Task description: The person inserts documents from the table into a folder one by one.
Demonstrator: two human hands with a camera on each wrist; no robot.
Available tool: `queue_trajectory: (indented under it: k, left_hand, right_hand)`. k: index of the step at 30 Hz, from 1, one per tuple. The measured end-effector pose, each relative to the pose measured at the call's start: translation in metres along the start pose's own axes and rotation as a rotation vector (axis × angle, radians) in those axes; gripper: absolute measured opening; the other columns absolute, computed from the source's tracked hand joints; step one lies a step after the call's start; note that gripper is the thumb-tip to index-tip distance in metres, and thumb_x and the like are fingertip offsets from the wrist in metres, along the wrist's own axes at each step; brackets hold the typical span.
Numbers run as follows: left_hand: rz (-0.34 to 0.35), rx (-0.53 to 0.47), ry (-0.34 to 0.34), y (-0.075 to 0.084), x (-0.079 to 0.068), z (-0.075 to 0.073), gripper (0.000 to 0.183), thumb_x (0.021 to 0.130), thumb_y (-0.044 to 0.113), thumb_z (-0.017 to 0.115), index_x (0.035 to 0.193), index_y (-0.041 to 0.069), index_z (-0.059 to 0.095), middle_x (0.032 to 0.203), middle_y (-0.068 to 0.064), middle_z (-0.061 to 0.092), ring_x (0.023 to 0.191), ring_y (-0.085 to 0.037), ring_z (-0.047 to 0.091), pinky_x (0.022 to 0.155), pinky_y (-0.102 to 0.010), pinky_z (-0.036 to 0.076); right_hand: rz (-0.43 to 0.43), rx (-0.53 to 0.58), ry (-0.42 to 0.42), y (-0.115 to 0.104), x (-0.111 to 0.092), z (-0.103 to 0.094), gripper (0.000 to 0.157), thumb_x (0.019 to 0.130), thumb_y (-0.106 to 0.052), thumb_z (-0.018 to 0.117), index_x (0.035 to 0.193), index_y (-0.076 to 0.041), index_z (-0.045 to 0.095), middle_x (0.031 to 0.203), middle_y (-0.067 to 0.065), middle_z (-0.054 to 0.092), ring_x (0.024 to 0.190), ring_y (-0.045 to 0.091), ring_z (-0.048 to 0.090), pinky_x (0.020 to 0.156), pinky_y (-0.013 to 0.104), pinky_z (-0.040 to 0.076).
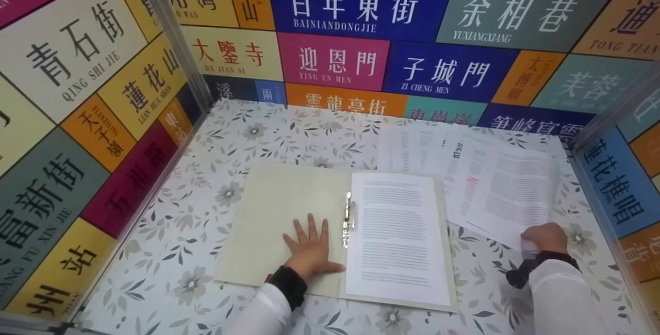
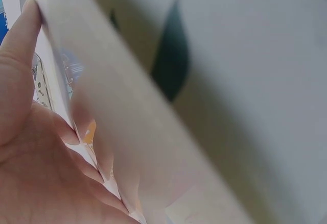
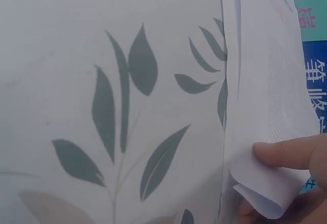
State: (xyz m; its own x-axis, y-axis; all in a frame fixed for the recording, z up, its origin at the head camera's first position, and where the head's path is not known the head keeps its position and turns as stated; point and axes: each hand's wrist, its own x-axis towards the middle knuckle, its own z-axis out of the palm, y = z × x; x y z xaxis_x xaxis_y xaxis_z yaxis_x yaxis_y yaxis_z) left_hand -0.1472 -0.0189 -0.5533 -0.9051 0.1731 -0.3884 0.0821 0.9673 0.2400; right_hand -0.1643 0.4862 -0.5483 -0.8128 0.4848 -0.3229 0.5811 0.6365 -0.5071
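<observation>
An open cream folder lies on the table, with a metal binder clip along its fold. Printed pages rest on its right half, beside the clip. My left hand presses flat on the folder's left half, fingers spread and thumb pointing toward the clip. In the left wrist view the folder's cover is close and blurred next to the palm. My right hand pinches the near corner of a loose printed sheet; in the right wrist view that corner curls between thumb and fingers.
More loose sheets are fanned out behind and right of the folder. A leaf-patterned cloth covers the table. Upright panels with coloured street-name signs stand at the back and both sides.
</observation>
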Motion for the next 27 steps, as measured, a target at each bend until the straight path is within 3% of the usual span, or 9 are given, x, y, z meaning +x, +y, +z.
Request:
queue_trajectory:
  k: [7, 13, 15, 20, 24, 26, 27]
  left_hand:
    - [-0.006, -0.013, -0.006, -0.003, 0.003, 0.003, 0.122, 0.064, 0.066, 0.077, 0.156, 0.013, 0.016, 0.161, -0.024, 0.000, 0.143, -0.055, -0.003, 0.106, -0.077, 0.007]
    - [-0.006, 0.003, 0.000, -0.004, 0.005, 0.004, 0.123, 0.063, 0.068, 0.076, 0.156, 0.014, 0.016, 0.161, -0.024, 0.000, 0.143, -0.056, -0.003, 0.106, -0.076, 0.009]
    - [-0.001, 0.003, 0.004, -0.004, 0.004, 0.005, 0.123, 0.063, 0.068, 0.076, 0.156, 0.013, 0.016, 0.161, -0.024, 0.000, 0.142, -0.056, -0.002, 0.105, -0.077, 0.009]
    - [0.004, -0.002, 0.008, -0.004, 0.002, 0.004, 0.123, 0.063, 0.066, 0.077, 0.156, 0.013, 0.016, 0.161, -0.024, 0.000, 0.142, -0.056, -0.003, 0.105, -0.077, 0.009]
    - [0.003, -0.002, 0.011, -0.003, 0.002, 0.002, 0.122, 0.063, 0.065, 0.078, 0.156, 0.013, 0.018, 0.161, -0.024, 0.002, 0.143, -0.056, -0.002, 0.106, -0.076, 0.010]
    - [0.002, -0.002, 0.008, -0.002, 0.002, 0.001, 0.122, 0.064, 0.065, 0.078, 0.156, 0.013, 0.018, 0.161, -0.024, 0.002, 0.143, -0.055, -0.002, 0.106, -0.076, 0.010]
    - [0.002, -0.003, 0.006, -0.002, 0.002, 0.000, 0.122, 0.064, 0.065, 0.078, 0.156, 0.013, 0.018, 0.161, -0.024, 0.002, 0.143, -0.055, -0.002, 0.106, -0.076, 0.010]
  right_hand:
    - [0.110, 0.182, -0.114, 0.002, -0.004, -0.006, 0.073, 0.084, -0.019, 0.059, 0.133, 0.025, 0.028, 0.139, 0.043, 0.031, 0.121, 0.052, 0.037, 0.110, 0.056, 0.031]
    - [0.184, 0.338, -0.220, 0.008, -0.010, -0.013, 0.088, 0.091, -0.038, 0.059, 0.150, 0.009, 0.014, 0.155, 0.032, 0.014, 0.142, 0.047, 0.020, 0.117, 0.056, 0.018]
    - [0.167, 0.361, -0.244, 0.013, -0.012, -0.015, 0.090, 0.091, -0.039, 0.061, 0.152, 0.005, 0.011, 0.157, 0.029, 0.011, 0.143, 0.047, 0.017, 0.116, 0.057, 0.017]
    - [0.149, 0.424, -0.226, 0.021, -0.012, -0.014, 0.090, 0.089, -0.039, 0.067, 0.152, 0.002, 0.017, 0.158, 0.024, 0.016, 0.139, 0.043, 0.026, 0.117, 0.055, 0.019]
    - [0.247, 0.600, -0.214, 0.021, -0.017, -0.016, 0.093, 0.084, -0.036, 0.075, 0.154, -0.007, 0.021, 0.152, 0.017, 0.032, 0.132, 0.035, 0.033, 0.118, 0.050, 0.019]
    - [0.279, 0.602, -0.210, 0.019, -0.022, -0.019, 0.086, 0.082, -0.037, 0.076, 0.152, -0.016, 0.029, 0.133, 0.007, 0.052, 0.123, 0.028, 0.043, 0.115, 0.048, 0.024]
    - [0.283, 0.603, -0.207, 0.017, -0.025, -0.020, 0.086, 0.082, -0.037, 0.076, 0.152, -0.018, 0.029, 0.131, 0.004, 0.052, 0.122, 0.027, 0.043, 0.115, 0.048, 0.024]
